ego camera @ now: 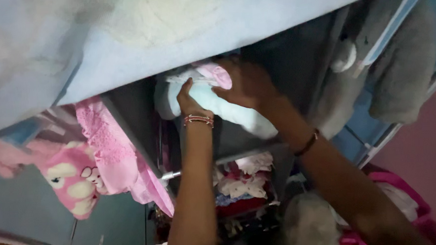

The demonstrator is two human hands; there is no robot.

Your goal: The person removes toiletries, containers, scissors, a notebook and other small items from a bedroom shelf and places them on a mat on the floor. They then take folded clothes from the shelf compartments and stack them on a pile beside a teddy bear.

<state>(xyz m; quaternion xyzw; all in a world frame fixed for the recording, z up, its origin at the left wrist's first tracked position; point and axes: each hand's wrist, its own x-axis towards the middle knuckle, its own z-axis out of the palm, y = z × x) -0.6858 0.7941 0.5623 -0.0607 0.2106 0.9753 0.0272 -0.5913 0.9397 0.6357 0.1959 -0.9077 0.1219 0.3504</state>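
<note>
Folded pale-blue cloth bundle [212, 105], held by both hands at upper centre of the frame.

We see the left hand [190, 100] cupped under its near edge, fingers curled onto it, and the right hand [246, 84] spread over its pink-trimmed top, both arms reaching up. Around it lie a dark shelf compartment [293, 60], stacked clothes [242, 182] below, and a pink plush toy [71, 178] at lower left.

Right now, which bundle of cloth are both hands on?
The pale blue and white folded bundle on the upper shelf; left hand and right hand press it. The pink lacy cloth hangs untouched to its left.
</note>
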